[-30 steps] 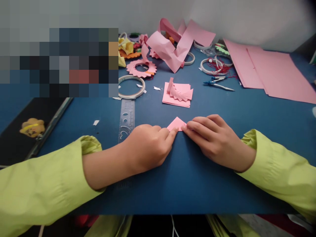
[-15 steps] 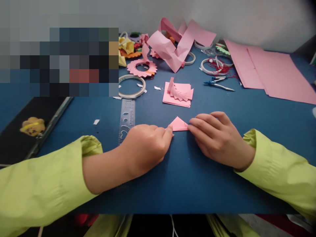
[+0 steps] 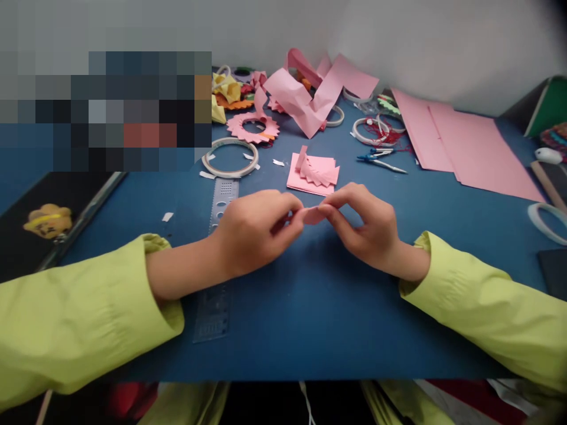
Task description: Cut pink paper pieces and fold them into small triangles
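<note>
Between my two hands is a small folded piece of pink paper (image 3: 312, 216), raised a little over the blue table. My left hand (image 3: 259, 233) pinches its left end with thumb and forefinger. Its right end is pinched the same way by my right hand (image 3: 365, 221). My fingertips cover both ends of the paper. Just behind it on the table lies a stack of pink paper squares (image 3: 297, 176), topped by a curved row of interlocked pink folded pieces (image 3: 319, 172).
A clear plastic ruler (image 3: 212, 316) lies partly under my left forearm. Tape rolls (image 3: 230, 175), a pink paper ring (image 3: 234, 128), crumpled pink paper (image 3: 296, 97), a blue compass (image 3: 383, 162) and large pink sheets (image 3: 482, 147) lie farther back. A yellow plush charm (image 3: 48, 221) is at left.
Both hands have lifted the folded pink paper off the table. My right hand's flat fingers have changed to a pinch. The view has turned slightly to the right.
</note>
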`<state>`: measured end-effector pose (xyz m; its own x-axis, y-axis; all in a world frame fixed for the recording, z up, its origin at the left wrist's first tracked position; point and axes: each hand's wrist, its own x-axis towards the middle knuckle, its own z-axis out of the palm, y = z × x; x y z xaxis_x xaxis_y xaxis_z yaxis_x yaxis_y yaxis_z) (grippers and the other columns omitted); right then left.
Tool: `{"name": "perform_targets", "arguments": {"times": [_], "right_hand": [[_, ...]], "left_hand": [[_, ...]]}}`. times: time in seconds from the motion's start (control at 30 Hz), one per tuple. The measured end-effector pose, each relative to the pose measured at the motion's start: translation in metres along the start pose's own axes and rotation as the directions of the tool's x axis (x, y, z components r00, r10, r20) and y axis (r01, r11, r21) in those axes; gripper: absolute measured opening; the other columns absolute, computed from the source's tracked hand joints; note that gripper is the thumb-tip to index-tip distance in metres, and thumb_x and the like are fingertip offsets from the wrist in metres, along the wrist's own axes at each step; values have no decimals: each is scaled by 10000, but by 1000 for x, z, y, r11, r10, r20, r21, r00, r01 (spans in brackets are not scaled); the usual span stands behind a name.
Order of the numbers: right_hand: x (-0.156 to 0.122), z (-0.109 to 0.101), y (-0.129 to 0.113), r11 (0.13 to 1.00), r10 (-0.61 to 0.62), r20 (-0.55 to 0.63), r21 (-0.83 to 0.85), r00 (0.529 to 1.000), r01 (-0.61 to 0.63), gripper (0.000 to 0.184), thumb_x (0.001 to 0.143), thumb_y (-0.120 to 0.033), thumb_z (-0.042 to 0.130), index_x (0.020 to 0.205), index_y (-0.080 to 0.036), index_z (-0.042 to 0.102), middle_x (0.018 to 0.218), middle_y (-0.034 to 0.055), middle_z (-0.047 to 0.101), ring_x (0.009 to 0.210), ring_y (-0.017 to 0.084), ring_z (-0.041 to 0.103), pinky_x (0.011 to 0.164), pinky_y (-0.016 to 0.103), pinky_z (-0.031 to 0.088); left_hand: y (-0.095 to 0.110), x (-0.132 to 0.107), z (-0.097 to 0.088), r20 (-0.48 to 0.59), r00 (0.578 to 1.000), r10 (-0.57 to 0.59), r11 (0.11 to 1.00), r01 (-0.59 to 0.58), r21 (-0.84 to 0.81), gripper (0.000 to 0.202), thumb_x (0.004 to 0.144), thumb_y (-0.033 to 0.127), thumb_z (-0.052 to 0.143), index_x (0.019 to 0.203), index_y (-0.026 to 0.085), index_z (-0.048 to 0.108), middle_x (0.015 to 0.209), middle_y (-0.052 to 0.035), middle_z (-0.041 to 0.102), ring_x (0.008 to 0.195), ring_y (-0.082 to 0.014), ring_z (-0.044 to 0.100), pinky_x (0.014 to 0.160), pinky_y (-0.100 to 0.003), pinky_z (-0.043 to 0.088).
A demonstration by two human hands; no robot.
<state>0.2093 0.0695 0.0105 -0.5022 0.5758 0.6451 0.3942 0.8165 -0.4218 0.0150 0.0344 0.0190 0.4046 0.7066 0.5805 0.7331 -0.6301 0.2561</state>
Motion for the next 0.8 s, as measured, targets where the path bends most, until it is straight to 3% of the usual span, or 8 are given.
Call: {"name": "perform_targets", "arguments": {"times": [0.07,0.17,0.27,0.4,0.5,0.67,0.8], "right_hand": [[9,8,-4,964,160,-26,221,987,-150,116,894,-219,555,790,-170,569,715,2,627,656,109,563,636,253,441],[17,16,-6,842,304,47,453,952,-291,194,909,-309,541,769,-175,547,685,-26,566,608,82,517,566,216,429],[17,17,-5,764,343,131,537,930,-358,214,903,-357,549,797,-172,542,693,-34,535,596,68,495,541,199,425],[14,14,-4,684,365,259,578,894,-446,200,874,-362,591,838,-170,550,719,-20,594,638,83,569,568,206,475],[11,13,-5,692,363,278,558,889,-457,186,866,-340,598,811,-165,565,721,5,648,652,106,613,583,228,498],[8,12,-4,792,351,264,427,898,-435,149,846,-305,606,808,-161,593,698,18,668,594,114,604,533,234,472],[9,12,-4,846,343,168,372,924,-382,120,837,-273,613,778,-173,584,653,-19,631,542,82,544,505,213,429]], "left_hand": [[-1,4,-3,51,989,-142,974,149,-169,204,906,200,441,755,157,571,595,33,537,518,-84,469,500,-202,376],[-3,9,-6,155,965,-210,899,253,-357,224,924,201,382,787,153,553,633,29,561,560,-83,515,534,-188,415],[-3,11,-7,218,941,-259,852,329,-408,246,932,213,378,757,150,538,591,34,546,516,-74,495,501,-175,402],[-3,8,-6,237,925,-297,828,373,-418,248,932,230,395,772,143,564,586,38,543,494,-66,477,484,-169,388],[-3,6,-5,278,924,-262,837,361,-410,225,921,228,426,791,145,590,594,43,564,505,-62,490,507,-166,391],[-3,7,-5,341,909,-240,844,369,-390,230,907,233,449,770,146,612,584,48,573,494,-58,474,510,-172,368],[-4,8,-8,386,890,-242,796,410,-446,238,904,221,402,831,141,615,600,38,565,530,-81,502,521,-191,387]]}}
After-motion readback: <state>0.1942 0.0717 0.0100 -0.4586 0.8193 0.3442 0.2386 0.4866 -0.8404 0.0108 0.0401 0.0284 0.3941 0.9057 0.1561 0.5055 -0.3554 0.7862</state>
